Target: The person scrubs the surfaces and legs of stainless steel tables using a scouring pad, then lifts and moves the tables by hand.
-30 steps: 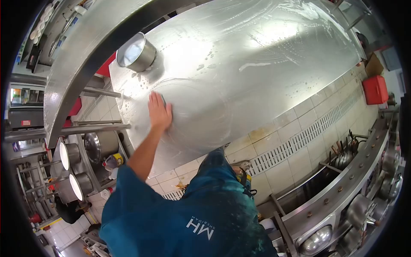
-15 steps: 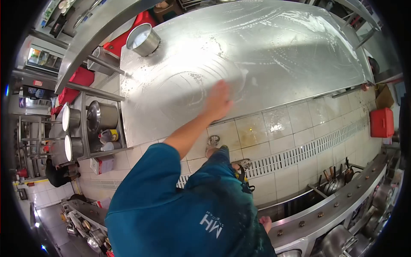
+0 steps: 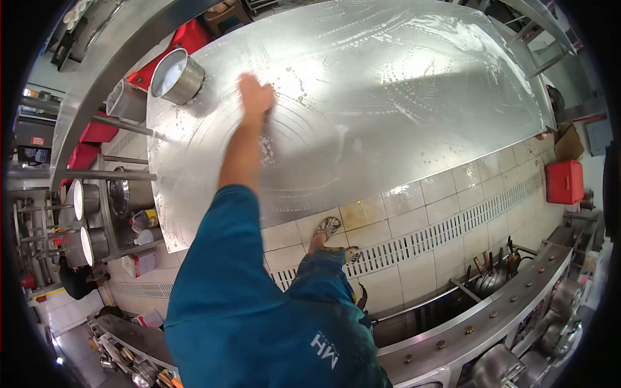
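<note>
Left hand [image 3: 257, 94] out over the left part of a broad metal worktop [image 3: 310, 155], palm side seemingly down, thumb side toward the right. Blurred; fingers apparently close together, but impossible to tell whether open, closed, or pressing on anything beneath the palm. Contact with the metal likewise uncertain. Right hand outside the view.

Nearest to the left hand: 1 round metal pot [image 3: 189, 81], upright on the worktop, near the left edge. Position relative to the hand: directly to the left, roughly level with the fingers, near but not touching. Whitish contents visible through the open mouth; no handle discernible. Wet, curved streaks and droplets around the hand, with thicker white foam [image 3: 462, 35] well apart, toward the far right corner.

Long axis of the worktop: running left to right, across the line of the blue sleeve [image 3: 226, 246] and forearm [image 3: 240, 155]. Left arm the nearer to the pot, and the only 1 extended over the metal.

Surroundings: 2 shod feet [image 3: 328, 226] on the tiled floor just beside the near edge; slotted drain grate [image 3: 414, 242] beyond; 1 red box [image 3: 564, 182] at the far right; 1 other person [image 3: 77, 278] at the far left, well apart.
</note>
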Demonstrator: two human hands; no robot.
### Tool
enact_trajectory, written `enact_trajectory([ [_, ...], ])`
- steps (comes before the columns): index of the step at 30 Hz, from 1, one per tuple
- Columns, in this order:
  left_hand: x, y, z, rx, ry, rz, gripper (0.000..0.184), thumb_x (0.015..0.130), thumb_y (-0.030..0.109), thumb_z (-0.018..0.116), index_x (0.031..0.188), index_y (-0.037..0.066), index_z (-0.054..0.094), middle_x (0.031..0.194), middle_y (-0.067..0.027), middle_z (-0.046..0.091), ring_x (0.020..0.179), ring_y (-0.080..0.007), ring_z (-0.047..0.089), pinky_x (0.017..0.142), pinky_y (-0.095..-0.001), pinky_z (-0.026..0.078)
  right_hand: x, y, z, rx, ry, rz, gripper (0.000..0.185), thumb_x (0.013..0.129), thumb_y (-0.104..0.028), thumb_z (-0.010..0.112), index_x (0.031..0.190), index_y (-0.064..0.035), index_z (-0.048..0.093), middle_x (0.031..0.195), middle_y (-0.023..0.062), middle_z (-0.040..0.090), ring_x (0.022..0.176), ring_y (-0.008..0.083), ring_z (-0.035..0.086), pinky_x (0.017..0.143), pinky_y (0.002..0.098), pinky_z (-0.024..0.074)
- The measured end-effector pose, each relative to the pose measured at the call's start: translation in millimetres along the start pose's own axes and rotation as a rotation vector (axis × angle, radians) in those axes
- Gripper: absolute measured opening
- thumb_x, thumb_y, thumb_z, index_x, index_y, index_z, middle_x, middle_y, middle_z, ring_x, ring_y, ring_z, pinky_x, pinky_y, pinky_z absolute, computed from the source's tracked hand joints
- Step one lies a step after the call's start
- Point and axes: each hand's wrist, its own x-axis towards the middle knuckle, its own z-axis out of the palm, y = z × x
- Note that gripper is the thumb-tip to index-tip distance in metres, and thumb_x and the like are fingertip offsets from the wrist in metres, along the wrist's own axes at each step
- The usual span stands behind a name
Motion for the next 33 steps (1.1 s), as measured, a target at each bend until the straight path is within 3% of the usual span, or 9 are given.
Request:
enact_trajectory([
  [5,-50,250,26,-0.429,-0.138,0.354,0.082,0.087,0.042,0.060,0.141,-0.011,0.028,0.149,-0.0293,0.029,0.139,-0.0402,0.027,0.117,-0.0435,0.019,-19,-24,2,-0.069,0.021,-0.042,0.030,0.094,-0.040,0.052,0.113,-0.0166,0.055,0.089,0.0029,0.064,0.075,0.0179,0.060,0.063,0.0335,0.0430],
  [7,-97,297,11,-0.466,-0.456,0.448,0.079,0.088,0.039,0.059,0.143,-0.009,0.028,0.151,-0.0265,0.025,0.141,-0.0379,0.026,0.118,-0.0427,0.018,-24,-32,8,-0.085,0.010,-0.066,0.030,0.094,-0.040,0.053,0.113,-0.0170,0.055,0.089,0.0030,0.064,0.077,0.0183,0.060,0.064,0.0342,0.0437],
  [9,-150,302,11,-0.410,-0.310,0.865,0.079,0.088,0.039,0.058,0.145,-0.006,0.026,0.152,-0.0259,0.024,0.143,-0.0367,0.022,0.118,-0.0420,0.018,-28,-35,10,-0.090,0.001,-0.079,0.030,0.094,-0.041,0.053,0.113,-0.0175,0.055,0.090,0.0031,0.064,0.078,0.0186,0.061,0.066,0.0350,0.0445],
  [16,-199,86,-97,-0.102,-0.441,0.350,0.078,0.089,0.035,0.058,0.147,-0.005,0.025,0.155,-0.0247,0.020,0.144,-0.0370,0.018,0.118,-0.0445,0.015,-53,-7,12,-0.042,0.010,-0.082,0.032,0.093,-0.043,0.055,0.114,-0.0190,0.055,0.092,0.0034,0.066,0.082,0.0200,0.063,0.071,0.0376,0.0469],
  [20,-190,-140,-96,0.278,0.033,0.317,0.067,0.096,0.032,0.051,0.141,-0.013,0.030,0.151,-0.0296,0.025,0.142,-0.0411,0.021,0.117,-0.0478,0.017,-54,27,29,0.078,0.051,-0.042,0.028,0.095,-0.038,0.055,0.112,-0.0151,0.057,0.093,0.0038,0.065,0.084,0.0208,0.063,0.073,0.0393,0.0467],
  [23,-121,-142,-111,0.358,0.021,-0.228,0.072,0.095,0.044,0.047,0.133,-0.016,0.040,0.140,-0.0349,0.038,0.134,-0.0455,0.034,0.113,-0.0496,0.026,-75,34,44,0.077,0.126,0.055,0.023,0.095,-0.035,0.054,0.106,-0.0148,0.059,0.087,0.0029,0.065,0.073,0.0186,0.061,0.068,0.0376,0.0461],
  [26,-16,-122,-35,0.515,0.300,0.053,0.069,0.089,0.049,0.053,0.109,-0.017,0.055,0.113,-0.0332,0.057,0.109,-0.0454,0.054,0.099,-0.0521,0.039,-87,28,53,0.080,0.132,0.070,0.024,0.095,-0.035,0.054,0.104,-0.0135,0.059,0.082,0.0015,0.062,0.069,0.0155,0.055,0.070,0.0356,0.0441],
  [28,52,32,39,0.197,0.132,0.300,0.067,0.086,0.051,0.057,0.105,-0.014,0.056,0.107,-0.0316,0.058,0.105,-0.0456,0.055,0.096,-0.0548,0.039,-97,46,41,0.153,0.160,-0.002,0.023,0.095,-0.034,0.052,0.101,-0.0126,0.060,0.079,-0.0001,0.060,0.066,0.0137,0.053,0.067,0.0318,0.0427],
  [33,-64,356,61,-0.231,-0.337,0.404,0.085,0.086,0.046,0.058,0.144,-0.008,0.029,0.153,-0.0252,0.024,0.144,-0.0368,0.019,0.118,-0.0425,0.014,-26,111,-20,0.279,0.170,-0.158,0.018,0.096,-0.028,0.050,0.097,-0.0128,0.059,0.081,0.0010,0.060,0.066,0.0122,0.055,0.055,0.0275,0.0421],
])
